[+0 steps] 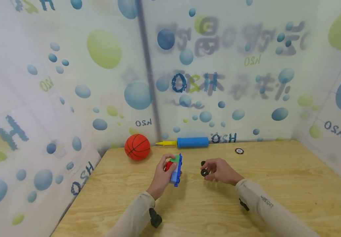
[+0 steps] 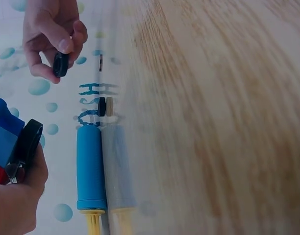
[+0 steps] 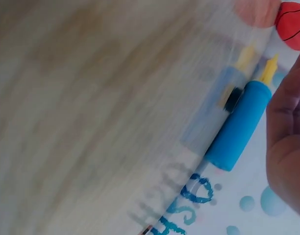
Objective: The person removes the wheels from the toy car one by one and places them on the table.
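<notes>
My left hand (image 1: 162, 176) grips a toy truck (image 1: 175, 171) with a blue base and red, green and light blue parts. Tilted above the table, the truck shows a black wheel (image 2: 29, 142) on its underside in the left wrist view. Facing it from the right, my right hand (image 1: 220, 171) pinches a small black toy wheel (image 1: 204, 172) between thumb and fingers, apart from the truck. A second black wheel (image 1: 203, 163) stands on the table just behind those fingertips. In the right wrist view, only part of the right hand (image 3: 291, 127) appears, its fingertips out of frame.
Along the table's back edge lie an orange-red basketball (image 1: 137, 147) and a blue hand pump (image 1: 192, 142) with a yellow nozzle. A round black-and-white chip (image 1: 239, 151) lies at the back right. A patterned curtain (image 1: 206, 65) rises behind the wooden table (image 1: 105, 197).
</notes>
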Motion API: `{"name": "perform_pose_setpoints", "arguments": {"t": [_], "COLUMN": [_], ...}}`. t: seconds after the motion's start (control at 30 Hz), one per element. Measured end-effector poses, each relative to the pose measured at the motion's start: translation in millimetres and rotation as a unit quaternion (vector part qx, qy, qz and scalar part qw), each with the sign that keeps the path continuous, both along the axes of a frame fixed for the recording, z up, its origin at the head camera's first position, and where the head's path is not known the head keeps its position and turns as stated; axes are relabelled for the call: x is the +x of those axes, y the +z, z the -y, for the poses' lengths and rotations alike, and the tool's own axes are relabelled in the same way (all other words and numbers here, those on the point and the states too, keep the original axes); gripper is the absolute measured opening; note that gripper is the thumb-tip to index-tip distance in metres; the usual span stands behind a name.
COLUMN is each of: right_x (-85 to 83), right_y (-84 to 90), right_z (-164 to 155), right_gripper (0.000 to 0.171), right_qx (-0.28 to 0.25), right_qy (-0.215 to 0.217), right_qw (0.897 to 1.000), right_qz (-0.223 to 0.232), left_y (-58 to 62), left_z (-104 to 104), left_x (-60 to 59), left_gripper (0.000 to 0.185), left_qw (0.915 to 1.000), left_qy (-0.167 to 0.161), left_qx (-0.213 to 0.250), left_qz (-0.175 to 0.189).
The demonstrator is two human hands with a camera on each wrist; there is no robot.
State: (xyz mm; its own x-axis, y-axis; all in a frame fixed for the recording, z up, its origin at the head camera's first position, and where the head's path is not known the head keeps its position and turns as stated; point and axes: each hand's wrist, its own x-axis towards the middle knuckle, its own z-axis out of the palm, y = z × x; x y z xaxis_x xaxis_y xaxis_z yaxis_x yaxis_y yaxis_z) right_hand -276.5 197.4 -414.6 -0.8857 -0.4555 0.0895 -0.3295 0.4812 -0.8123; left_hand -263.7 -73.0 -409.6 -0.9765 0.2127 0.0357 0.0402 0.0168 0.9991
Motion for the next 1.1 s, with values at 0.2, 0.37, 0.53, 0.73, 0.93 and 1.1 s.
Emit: {"name": "perform_pose_setpoints", "arguments": {"t": [0.2,0.37,0.53,0.73,0.93,1.1], "right_x": [-10.2,-16.9,-21.2,-26.8,-34.1,-41.7], "right_y": [-1.0,-4.7,-7.4,-10.9,-12.8,-9.3], "right_z": [-3,-3,-4,-7,-11,-14], "right_gripper": [0.028,0.022,0.021,0.024,0.024,0.025], "right_qx": [0.054,0.058,0.068,0.088,0.114,0.133], "right_qy": [-0.031,-0.061,-0.07,-0.079,-0.09,-0.107], "right_qw": [0.998,0.996,0.994,0.993,0.989,0.985], "right_qz": [-0.025,-0.031,-0.041,-0.03,-0.014,-0.003], "left_y": [0.2,2.3,3.0,1.9,0.2,0.2], "left_z": [1,0,-2,-1,1,0], "left_x": [0.0,0.3,0.9,2.7,3.2,3.0], "left_gripper": [0.029,0.03,0.031,0.032,0.032,0.03], "left_qw": [1.0,0.9999,0.9997,0.9997,0.9998,0.9999], "left_qy": [-0.003,0.002,0.003,0.0,-0.006,-0.013], "left_qx": [-0.005,-0.016,-0.023,-0.025,-0.017,-0.004], "left_qz": [0.0,-0.001,0.002,0.004,0.005,0.002]}}
